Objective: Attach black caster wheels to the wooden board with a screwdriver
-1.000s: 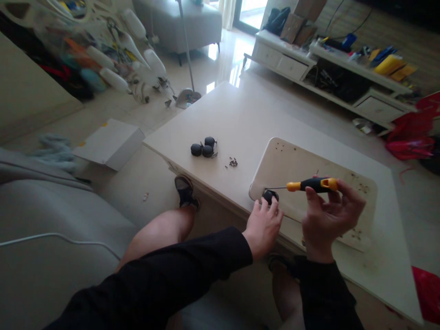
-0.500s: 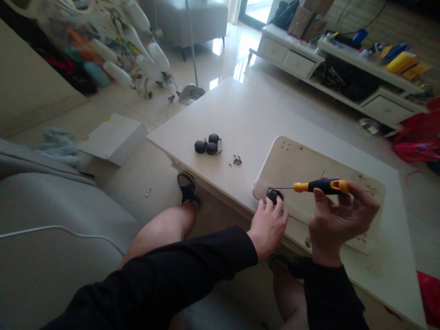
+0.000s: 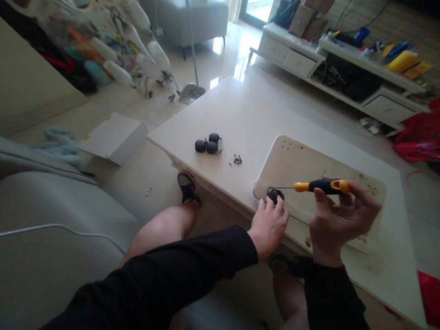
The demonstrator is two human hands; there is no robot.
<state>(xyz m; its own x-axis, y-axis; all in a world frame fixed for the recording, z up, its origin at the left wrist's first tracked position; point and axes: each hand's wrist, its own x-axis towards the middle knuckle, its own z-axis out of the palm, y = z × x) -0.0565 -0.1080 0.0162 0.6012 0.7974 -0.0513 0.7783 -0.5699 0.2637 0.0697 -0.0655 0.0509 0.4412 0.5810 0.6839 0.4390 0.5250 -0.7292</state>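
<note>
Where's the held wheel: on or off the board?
On: the wheel sits at a corner of the board, left hand touching. Fastening: cannot tell.

To the left of the grip, well apart from it, a grey sofa (image 3: pixel 41 229) has a white cable (image 3: pixel 58 226) lying across it, and beyond it a pale blue cloth (image 3: pixel 60 146) rests near a white box (image 3: pixel 113 137). Farther ahead and left of the grip stand a long-handled dustpan (image 3: pixel 187 93) and a grey padded seat (image 3: pixel 194 25) on thin legs. Beyond the grip, toward the right, a low white cabinet (image 3: pixel 299 63) bears cardboard boxes (image 3: pixel 303 20) and a yellow object (image 3: pixel 402 60), with a crumpled red bundle (image 3: pixel 414 137) near its right end.
</note>
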